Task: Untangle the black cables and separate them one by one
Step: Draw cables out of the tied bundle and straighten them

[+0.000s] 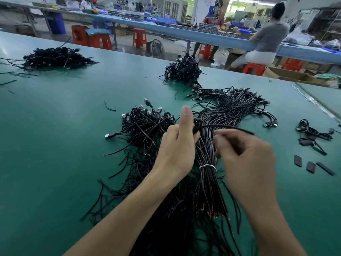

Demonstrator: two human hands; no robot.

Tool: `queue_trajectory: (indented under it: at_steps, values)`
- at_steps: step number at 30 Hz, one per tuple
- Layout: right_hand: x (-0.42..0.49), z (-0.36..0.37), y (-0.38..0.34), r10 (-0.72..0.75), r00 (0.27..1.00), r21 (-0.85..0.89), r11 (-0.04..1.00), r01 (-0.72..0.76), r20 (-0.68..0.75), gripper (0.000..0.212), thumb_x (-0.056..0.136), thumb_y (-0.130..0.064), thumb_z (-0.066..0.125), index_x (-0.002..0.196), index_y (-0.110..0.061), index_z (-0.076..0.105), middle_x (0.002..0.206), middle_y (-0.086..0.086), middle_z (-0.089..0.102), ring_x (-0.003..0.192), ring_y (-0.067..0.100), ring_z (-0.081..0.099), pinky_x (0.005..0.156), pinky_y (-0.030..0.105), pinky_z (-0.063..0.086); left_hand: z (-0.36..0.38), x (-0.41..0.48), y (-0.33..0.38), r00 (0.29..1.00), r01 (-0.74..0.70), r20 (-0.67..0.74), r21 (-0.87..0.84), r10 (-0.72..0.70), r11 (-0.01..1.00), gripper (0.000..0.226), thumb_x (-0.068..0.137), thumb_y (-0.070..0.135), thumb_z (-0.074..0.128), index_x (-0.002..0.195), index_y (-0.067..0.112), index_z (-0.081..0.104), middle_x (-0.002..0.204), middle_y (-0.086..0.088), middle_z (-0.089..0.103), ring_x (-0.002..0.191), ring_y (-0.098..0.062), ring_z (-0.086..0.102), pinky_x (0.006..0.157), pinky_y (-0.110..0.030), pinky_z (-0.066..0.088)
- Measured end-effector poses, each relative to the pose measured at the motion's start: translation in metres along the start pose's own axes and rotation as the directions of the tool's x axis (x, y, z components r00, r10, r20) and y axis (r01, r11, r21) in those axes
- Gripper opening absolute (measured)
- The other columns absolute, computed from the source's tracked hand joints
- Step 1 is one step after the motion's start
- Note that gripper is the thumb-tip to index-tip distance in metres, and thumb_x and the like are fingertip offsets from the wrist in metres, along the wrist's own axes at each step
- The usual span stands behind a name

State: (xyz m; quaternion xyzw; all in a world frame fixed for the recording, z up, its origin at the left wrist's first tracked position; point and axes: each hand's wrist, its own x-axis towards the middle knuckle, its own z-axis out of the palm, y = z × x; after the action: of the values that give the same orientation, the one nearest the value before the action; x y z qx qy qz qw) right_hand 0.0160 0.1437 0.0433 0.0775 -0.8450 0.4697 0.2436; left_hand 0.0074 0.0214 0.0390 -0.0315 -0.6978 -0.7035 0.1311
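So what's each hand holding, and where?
Left hand pinches a black cable at its looped part, by the thumb. Right hand is blurred; its hold cannot be told.

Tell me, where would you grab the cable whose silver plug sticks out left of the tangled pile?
Probably just behind the silver plug, coming from the left: it juts out of the tangled pile onto the bare table, clear of the rest, so a pinch there should be easy.

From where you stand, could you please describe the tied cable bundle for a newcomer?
On the green table, look between the person's left hand and right hand. The cable bundle there lies in straight strands; unlike the tangled heaps around, a white tie cinches it.
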Motion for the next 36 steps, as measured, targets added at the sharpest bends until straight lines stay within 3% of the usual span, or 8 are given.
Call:
queue_trajectory:
  at_steps: [3, 4, 9, 15, 19, 28, 33, 36]
  values:
    - [0.004, -0.001, -0.001, 0.204, 0.973, 0.409, 0.901, -0.145, -0.104, 0.017, 0.090, -0.013, 0.068, 0.082, -0.026, 0.073, 0.069, -0.008, 0.073, 0.061, 0.005, 0.067, 0.058, 0.020, 0.050, 0.004, -0.002, -0.002, 0.999, -0.016, 0.038, 0.007, 0.016, 1.000, 0.079, 0.103, 0.059, 0.024, 0.066, -0.011, 0.033, 0.055, -0.005, 0.028, 0.045, -0.011, 0.022, 0.083, -0.015, 0.041]
    - [0.004, 0.000, -0.003, 0.286, 0.955, 0.544, 0.815, -0.199, -0.079, 0.016, 0.090, -0.009, 0.068, 0.084, -0.023, 0.074, 0.071, -0.004, 0.074, 0.062, 0.008, 0.066, 0.057, 0.018, 0.050, 0.005, -0.003, -0.002, 0.998, -0.034, 0.053, 0.030, 0.032, 0.999, 0.080, 0.101, 0.062, 0.026, 0.067, -0.010, 0.033, 0.052, 0.000, 0.029, 0.045, -0.010, 0.024, 0.063, 0.002, 0.033]
    - [0.001, 0.006, -0.011, 0.375, 0.911, 0.773, 0.523, -0.360, 0.171, 0.017, 0.090, -0.009, 0.064, 0.082, -0.018, 0.076, 0.078, 0.003, 0.072, 0.060, 0.009, 0.058, 0.052, 0.017, 0.048, 0.012, -0.006, -0.002, 0.986, 0.031, 0.165, 0.037, -0.037, 0.999, 0.085, 0.085, 0.079, 0.034, 0.076, -0.002, 0.058, 0.068, -0.026, 0.050, 0.061, -0.036, 0.052, 0.075, -0.051, 0.053]
    - [0.004, 0.001, -0.005, 0.282, 0.922, 0.672, 0.632, -0.386, 0.265, 0.015, 0.090, -0.011, 0.065, 0.081, -0.018, 0.074, 0.074, 0.002, 0.066, 0.060, 0.010, 0.046, 0.046, 0.014, 0.037, 0.010, -0.004, 0.002, 0.988, 0.019, 0.152, -0.090, -0.005, 0.996, 0.061, 0.102, 0.052, 0.039, 0.050, 0.023, 0.046, 0.046, 0.009, 0.042, 0.037, -0.003, 0.030, 0.042, -0.019, 0.027]
    - [0.004, -0.005, -0.006, 0.153, 0.925, 0.619, 0.704, -0.349, 0.347, 0.015, 0.075, -0.026, 0.069, 0.082, -0.014, 0.076, 0.072, 0.002, 0.067, 0.059, 0.011, 0.050, 0.049, 0.016, 0.039, 0.009, -0.004, 0.009, 0.990, 0.038, 0.140, -0.246, -0.004, 0.969, 0.046, 0.106, 0.033, 0.035, 0.081, -0.003, 0.047, 0.039, 0.011, 0.040, 0.032, 0.002, 0.034, 0.037, -0.007, 0.027]
    - [-0.005, 0.001, -0.010, -0.013, 0.999, 0.179, 0.984, 0.006, 0.038, 0.018, 0.084, -0.017, 0.076, 0.074, -0.031, 0.074, 0.068, -0.015, 0.069, 0.062, 0.003, 0.062, 0.058, 0.008, 0.041, 0.007, -0.003, 0.003, 1.000, -0.020, -0.022, -0.119, 0.018, 0.993, 0.055, 0.107, 0.043, 0.030, 0.098, 0.014, 0.076, 0.040, 0.013, 0.044, 0.036, -0.001, 0.034, 0.040, -0.011, 0.029]
    - [-0.015, 0.011, -0.015, -0.187, 0.982, -0.039, 0.982, 0.187, -0.005, 0.014, 0.087, -0.011, 0.072, 0.086, -0.025, 0.072, 0.083, -0.010, 0.062, 0.077, 0.001, 0.058, 0.071, 0.003, 0.039, 0.005, 0.001, -0.002, 0.995, 0.043, -0.082, -0.104, -0.052, 0.994, 0.062, 0.103, 0.056, 0.034, 0.077, 0.015, 0.073, 0.044, 0.013, 0.046, 0.038, -0.003, 0.039, 0.042, -0.020, 0.032]
    - [-0.013, 0.006, -0.014, -0.310, 0.949, -0.135, 0.939, 0.316, 0.064, 0.006, 0.090, -0.014, 0.068, 0.090, -0.018, 0.072, 0.088, -0.006, 0.060, 0.074, 0.007, 0.056, 0.071, 0.023, 0.050, 0.003, 0.002, -0.002, 0.989, 0.128, -0.055, -0.132, -0.136, 0.983, 0.063, 0.103, 0.054, 0.039, 0.051, 0.021, 0.050, 0.043, 0.005, 0.035, 0.038, -0.012, 0.030, 0.042, -0.025, 0.025]
